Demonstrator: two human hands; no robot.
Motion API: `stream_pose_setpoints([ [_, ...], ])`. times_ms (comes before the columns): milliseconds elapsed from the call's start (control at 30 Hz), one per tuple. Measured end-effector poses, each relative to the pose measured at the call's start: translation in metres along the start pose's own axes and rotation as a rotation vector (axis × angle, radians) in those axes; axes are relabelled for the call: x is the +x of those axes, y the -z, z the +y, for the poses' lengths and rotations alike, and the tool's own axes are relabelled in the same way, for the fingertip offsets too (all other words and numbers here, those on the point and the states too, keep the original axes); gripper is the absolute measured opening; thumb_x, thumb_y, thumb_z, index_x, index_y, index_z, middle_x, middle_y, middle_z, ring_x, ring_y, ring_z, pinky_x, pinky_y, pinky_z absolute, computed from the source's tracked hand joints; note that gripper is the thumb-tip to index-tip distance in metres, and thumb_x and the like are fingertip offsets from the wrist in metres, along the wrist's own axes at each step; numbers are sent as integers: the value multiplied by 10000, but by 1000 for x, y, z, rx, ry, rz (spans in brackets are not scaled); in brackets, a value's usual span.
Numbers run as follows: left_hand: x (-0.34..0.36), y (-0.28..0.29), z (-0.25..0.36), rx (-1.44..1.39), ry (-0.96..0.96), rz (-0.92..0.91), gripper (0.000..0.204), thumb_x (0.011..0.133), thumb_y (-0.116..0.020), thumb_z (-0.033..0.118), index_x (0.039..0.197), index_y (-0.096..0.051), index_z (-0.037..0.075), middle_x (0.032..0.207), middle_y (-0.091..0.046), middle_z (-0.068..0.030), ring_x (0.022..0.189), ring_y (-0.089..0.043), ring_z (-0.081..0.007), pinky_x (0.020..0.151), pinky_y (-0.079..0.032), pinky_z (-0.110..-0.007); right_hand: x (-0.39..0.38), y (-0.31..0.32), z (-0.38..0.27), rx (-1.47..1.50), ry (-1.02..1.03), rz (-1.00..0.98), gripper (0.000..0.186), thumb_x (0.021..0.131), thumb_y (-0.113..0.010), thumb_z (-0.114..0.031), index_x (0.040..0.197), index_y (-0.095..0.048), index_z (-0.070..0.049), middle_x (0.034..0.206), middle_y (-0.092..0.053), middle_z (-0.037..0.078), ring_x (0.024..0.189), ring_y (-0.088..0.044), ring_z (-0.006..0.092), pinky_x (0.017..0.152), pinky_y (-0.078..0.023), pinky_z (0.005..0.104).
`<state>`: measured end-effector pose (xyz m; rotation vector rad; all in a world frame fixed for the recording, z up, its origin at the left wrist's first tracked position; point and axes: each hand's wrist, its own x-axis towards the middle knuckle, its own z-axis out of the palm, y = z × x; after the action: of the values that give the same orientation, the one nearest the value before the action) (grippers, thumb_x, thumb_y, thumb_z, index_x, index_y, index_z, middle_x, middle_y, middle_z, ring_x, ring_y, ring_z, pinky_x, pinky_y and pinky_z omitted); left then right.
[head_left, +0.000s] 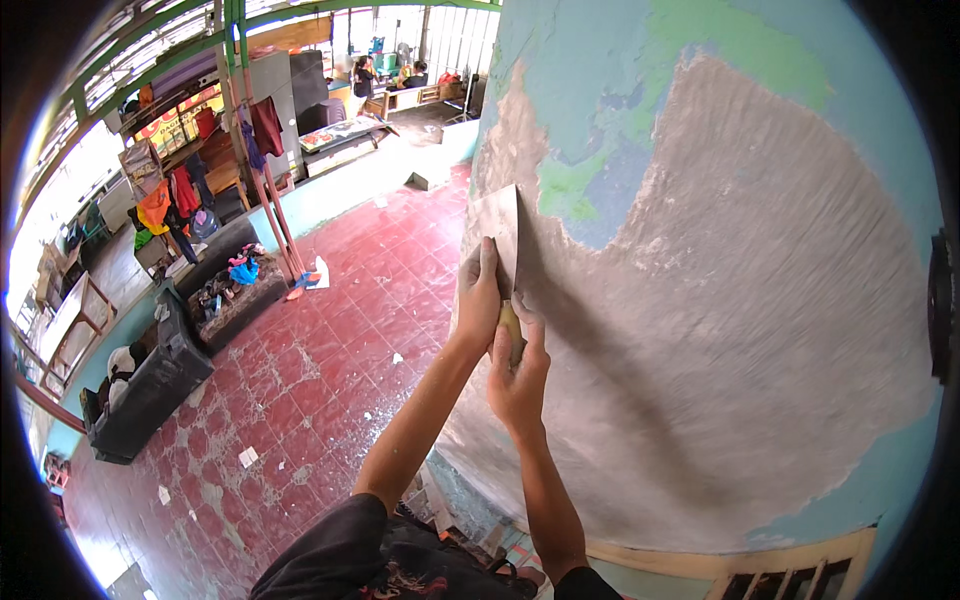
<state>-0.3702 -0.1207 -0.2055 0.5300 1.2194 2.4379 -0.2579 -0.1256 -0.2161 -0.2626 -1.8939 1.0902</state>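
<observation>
On my remote feed, the person's right hand (520, 385) grips the yellowish handle (513, 332) of a putty knife (507, 225), the left hand (477, 305) steadying its blade near the left edge of the wall (780, 300). I see blue and green paint (590, 150) bordering bare, greyish plaster (740, 220). Pale debris (249, 457) dots the red-tiled floor (365, 255); dark sofas (155, 405) stand along its left edge.

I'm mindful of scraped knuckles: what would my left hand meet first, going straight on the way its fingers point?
Probably the upper part of the scraper blade, right ahead of the left hand; beyond it seems to come the wall, though depth is unclear.
</observation>
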Motion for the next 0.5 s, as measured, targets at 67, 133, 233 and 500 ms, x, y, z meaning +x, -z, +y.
stream_pose_setpoints([
  [67,-2,-8,4,36,-12,25,433,1043,-401,407,740,-481,108,614,-403,46,550,-351,-51,503,-302,-241,1,4,5,35,2,10,283,1001,-472,-114,1253,-467,15,841,-626,92,693,-588,111,621,-479,271],
  [133,0,-5,4,53,-28,32,433,1042,-408,401,734,-485,107,609,-407,46,545,-353,-51,500,-300,-238,3,5,1,15,-31,-38,279,1001,-471,-107,1251,-467,16,869,-626,100,691,-577,103,614,-468,267],
  [233,9,2,-2,-2,-5,14,432,1036,-426,399,742,-508,93,596,-431,36,522,-369,-57,486,-305,-237,3,0,-1,34,-84,-44,284,998,-474,-102,1256,-461,15,914,-626,119,693,-565,98,609,-455,266],
  [500,1,11,15,-100,106,-142,379,1036,-427,376,874,-528,49,626,-532,-50,514,-509,-130,497,-439,-276,-12,-19,0,71,30,32,376,972,-512,-107,1310,-405,17,923,-619,130,723,-570,99,636,-461,257],
])
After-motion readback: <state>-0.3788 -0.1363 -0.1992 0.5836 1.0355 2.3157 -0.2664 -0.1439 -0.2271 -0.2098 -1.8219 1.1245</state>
